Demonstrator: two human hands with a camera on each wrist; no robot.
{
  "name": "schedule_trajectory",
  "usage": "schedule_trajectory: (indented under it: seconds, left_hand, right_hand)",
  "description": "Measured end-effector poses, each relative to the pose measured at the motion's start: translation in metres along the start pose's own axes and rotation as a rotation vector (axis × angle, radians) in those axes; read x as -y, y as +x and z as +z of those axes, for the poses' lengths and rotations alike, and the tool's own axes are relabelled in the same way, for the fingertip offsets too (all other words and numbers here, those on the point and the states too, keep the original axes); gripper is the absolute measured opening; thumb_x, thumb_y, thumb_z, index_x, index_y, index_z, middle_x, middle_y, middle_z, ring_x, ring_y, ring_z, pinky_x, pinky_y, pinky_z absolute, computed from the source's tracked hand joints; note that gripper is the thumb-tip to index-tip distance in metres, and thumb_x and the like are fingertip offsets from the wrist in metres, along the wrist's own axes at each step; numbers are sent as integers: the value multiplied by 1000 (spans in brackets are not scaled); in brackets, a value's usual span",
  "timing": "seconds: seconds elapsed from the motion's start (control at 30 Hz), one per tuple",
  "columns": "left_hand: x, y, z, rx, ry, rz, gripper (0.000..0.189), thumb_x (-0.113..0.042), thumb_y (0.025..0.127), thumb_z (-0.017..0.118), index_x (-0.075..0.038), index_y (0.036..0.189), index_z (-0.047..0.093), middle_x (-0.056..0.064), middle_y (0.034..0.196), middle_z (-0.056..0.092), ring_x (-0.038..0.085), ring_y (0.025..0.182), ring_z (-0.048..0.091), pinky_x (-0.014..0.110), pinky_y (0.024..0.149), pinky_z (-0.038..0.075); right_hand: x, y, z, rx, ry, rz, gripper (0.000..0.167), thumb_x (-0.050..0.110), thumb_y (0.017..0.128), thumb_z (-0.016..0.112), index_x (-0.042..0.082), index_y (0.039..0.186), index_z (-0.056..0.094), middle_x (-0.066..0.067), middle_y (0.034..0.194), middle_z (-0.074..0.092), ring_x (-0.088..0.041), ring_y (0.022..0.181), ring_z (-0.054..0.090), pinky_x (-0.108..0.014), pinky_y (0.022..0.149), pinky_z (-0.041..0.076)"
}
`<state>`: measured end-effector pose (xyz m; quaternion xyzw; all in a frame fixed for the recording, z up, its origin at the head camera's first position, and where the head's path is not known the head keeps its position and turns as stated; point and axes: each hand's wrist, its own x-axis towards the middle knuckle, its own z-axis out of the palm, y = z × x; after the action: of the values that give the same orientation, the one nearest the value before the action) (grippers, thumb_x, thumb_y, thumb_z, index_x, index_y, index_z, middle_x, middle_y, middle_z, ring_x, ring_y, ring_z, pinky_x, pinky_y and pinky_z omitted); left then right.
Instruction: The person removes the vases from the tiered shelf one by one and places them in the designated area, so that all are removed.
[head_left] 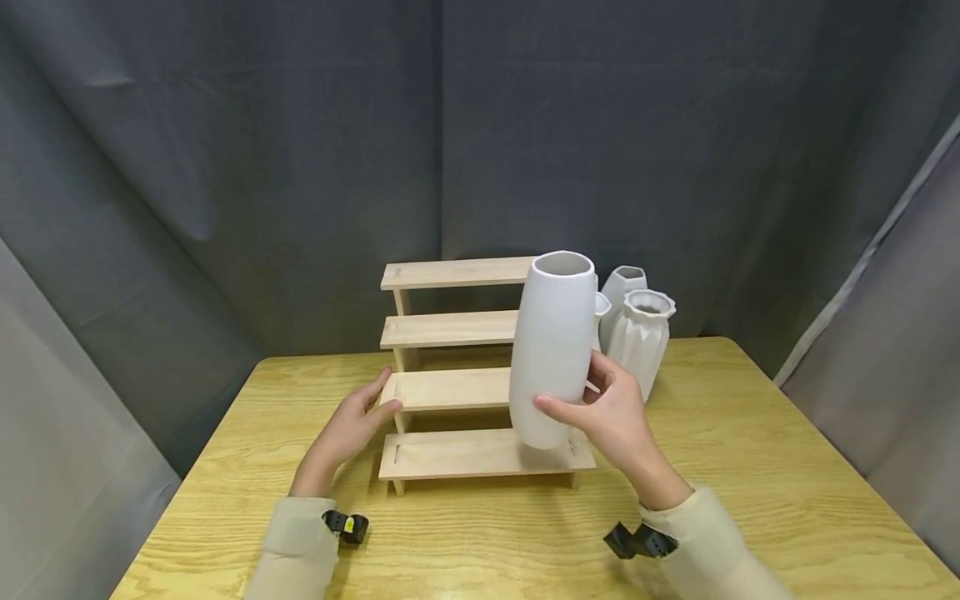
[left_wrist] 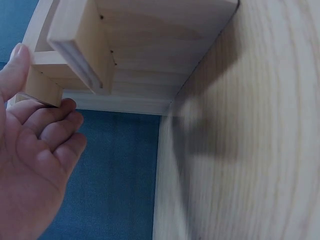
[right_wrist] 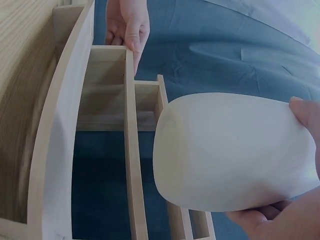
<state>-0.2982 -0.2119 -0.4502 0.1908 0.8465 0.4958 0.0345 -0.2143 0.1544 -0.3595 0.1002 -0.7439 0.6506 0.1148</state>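
My right hand grips a tall, smooth white vase low on its body, thumb in front. The vase is nearly upright in front of the right part of a four-step wooden display stand, hiding part of its steps. The right wrist view shows the vase's rounded base lifted off the boards. At the stand's left end, my left hand holds the end of the third step from the top. Its thumb and curled fingers lie around that end in the left wrist view.
Behind the held vase and to the right of the stand are a pleated white vase, a faceted white vase and a partly hidden white vase. The wooden table ends at dark curtains.
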Motion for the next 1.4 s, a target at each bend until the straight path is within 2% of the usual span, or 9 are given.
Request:
schedule_trajectory:
  seconds: [0.4, 0.67, 1.0, 1.2, 1.4]
  left_hand:
    - [2, 1, 0, -2, 1, -1, 76, -44, 101, 54, -7, 158, 20, 6, 163, 16, 36, 146, 18, 51, 116, 20]
    - [2, 0, -1, -4, -2, 5, 75, -45, 101, 53, -11, 158, 20, 6, 163, 16, 36, 146, 18, 50, 117, 20]
    - [2, 2, -1, -9, -10, 5, 74, -43, 102, 53, -7, 158, 20, 9, 163, 16, 35, 147, 17, 50, 117, 18]
    - [3, 2, 0, -10, -7, 2, 75, -44, 101, 54, -8, 158, 21, 10, 163, 16, 35, 147, 17, 50, 117, 19]
    - [4, 1, 0, -11, -5, -15, 74, -45, 101, 53, -12, 158, 20, 4, 162, 16, 34, 147, 18, 49, 117, 19]
  right_hand:
    - [-3, -9, -9, -4, -45, -5, 71, 13, 73, 90, 2, 134, 54, -14, 125, 60, -28, 107, 64, -33, 86, 55]
    - [-6, -14, -12, -36, -67, -5, 68, 13, 72, 90, 0, 130, 56, -14, 122, 62, -25, 106, 64, -32, 87, 55]
    - [-11, -21, -22, -50, -99, 18, 69, 13, 73, 90, -1, 131, 55, -16, 123, 61, -28, 105, 65, -31, 85, 55]
    - [-17, -26, -28, -64, -121, 26, 69, 13, 74, 89, 0, 133, 55, -15, 124, 60, -23, 106, 63, -29, 85, 55]
    - [-25, -30, -35, -86, -128, 34, 70, 12, 75, 89, 1, 134, 54, -16, 125, 59, -17, 103, 65, -28, 83, 55]
